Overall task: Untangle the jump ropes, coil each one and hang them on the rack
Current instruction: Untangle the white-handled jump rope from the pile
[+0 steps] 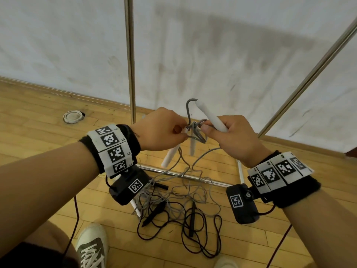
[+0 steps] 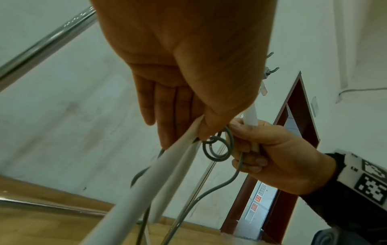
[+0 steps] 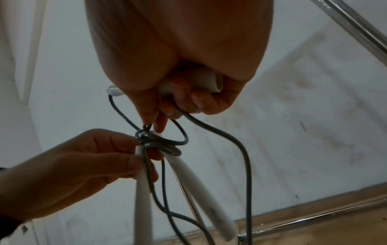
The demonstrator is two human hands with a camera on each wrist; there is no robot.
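A grey rope is knotted (image 1: pixel 195 127) between my hands at chest height. My left hand (image 1: pixel 182 132) pinches the top of a hanging white handle (image 1: pixel 171 156) right at the knot (image 3: pixel 155 142); a second white handle (image 3: pixel 201 187) dangles beside it. My right hand (image 1: pixel 205 127) grips an upright white handle (image 1: pixel 210 117) in its curled fingers, while thumb and forefinger pinch a grey loop (image 2: pixel 217 147) of the knot. More grey rope (image 1: pixel 173 194) trails to the floor, tangled with a black rope (image 1: pixel 195 233) and its black handles.
The metal rack stands ahead: a vertical pole (image 1: pixel 130 55), a slanted pole (image 1: pixel 309 78) and a base bar (image 1: pixel 185 176) on the wooden floor. A white ring (image 1: pixel 73 117) lies by the wall. My shoe (image 1: pixel 92 246) is near the rope pile.
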